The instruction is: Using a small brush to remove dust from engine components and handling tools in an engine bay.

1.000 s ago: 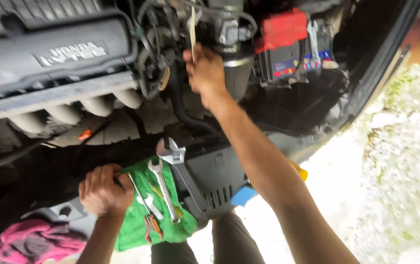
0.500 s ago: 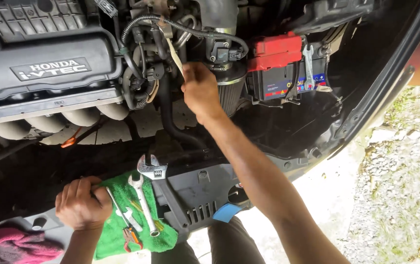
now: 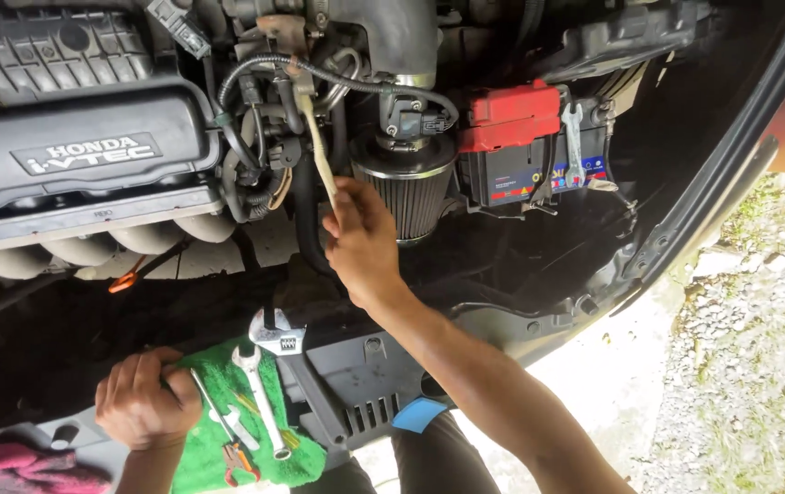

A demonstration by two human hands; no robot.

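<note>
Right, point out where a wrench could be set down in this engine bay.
The ribbed engine cover top is bare. So is the grey plastic panel between the adjustable wrench and the right forearm. The green cloth is crowded with wrenches and pliers, the left hand resting on it. Hoses crowd around the cone air filter, where the right hand holds a pale stick.

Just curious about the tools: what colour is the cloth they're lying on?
Bright green cloth, clearest in the head view.
</note>
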